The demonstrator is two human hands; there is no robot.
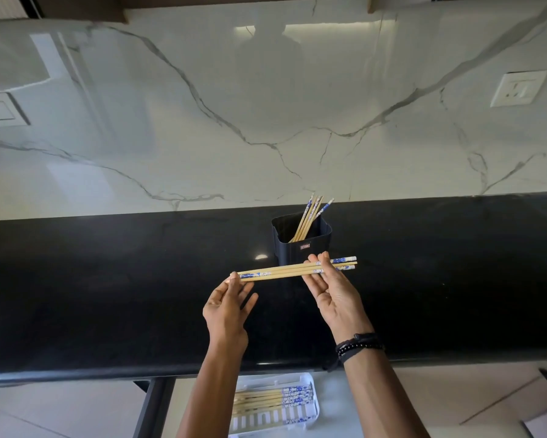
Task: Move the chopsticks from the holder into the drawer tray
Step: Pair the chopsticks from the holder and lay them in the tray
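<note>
A small bundle of bamboo chopsticks (292,269) with blue-and-white ends lies level above the black counter, held at both ends. My left hand (226,306) pinches its left end with the fingertips. My right hand (334,292) grips it near the right end. Just behind stands the dark square holder (316,245), with several more chopsticks (310,218) leaning in it. Below the counter edge, the white slotted tray (311,412) lies in the open drawer with several chopsticks (275,398) in it, partly hidden by my left forearm.
The black counter (108,295) runs the full width, backed by a glossy marble wall (202,121) with a socket (518,88) at the right. The drawer's dark left side (152,406) shows below. My right wrist wears dark bracelets (359,344).
</note>
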